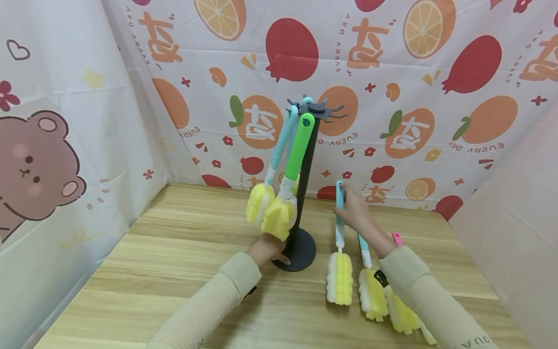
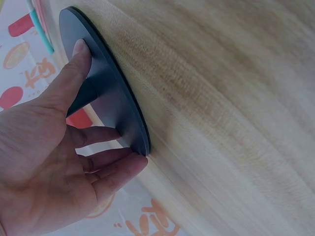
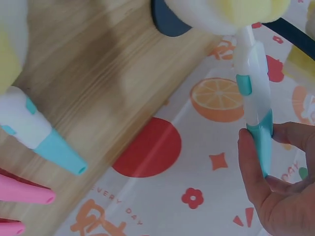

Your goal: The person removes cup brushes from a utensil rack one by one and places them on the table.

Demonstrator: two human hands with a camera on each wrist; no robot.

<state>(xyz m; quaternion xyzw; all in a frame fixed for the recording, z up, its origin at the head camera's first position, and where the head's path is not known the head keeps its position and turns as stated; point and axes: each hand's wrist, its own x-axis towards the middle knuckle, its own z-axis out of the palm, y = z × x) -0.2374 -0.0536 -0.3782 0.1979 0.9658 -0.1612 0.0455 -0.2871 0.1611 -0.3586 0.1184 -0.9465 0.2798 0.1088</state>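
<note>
Pinching teal-handled brush (image 1: 339,252) w/ yellow-white sponge head, upright, R hand (image 1: 355,213)

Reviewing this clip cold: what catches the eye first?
The dark stand at the table's middle, with two yellow sponge brushes hanging from its top hooks. The left hand steadies its round base, while the right hand lifts a teal-handled brush upright; more brushes lie at the right.

Pink handles (image 3: 22,191) cropped at edge
</note>
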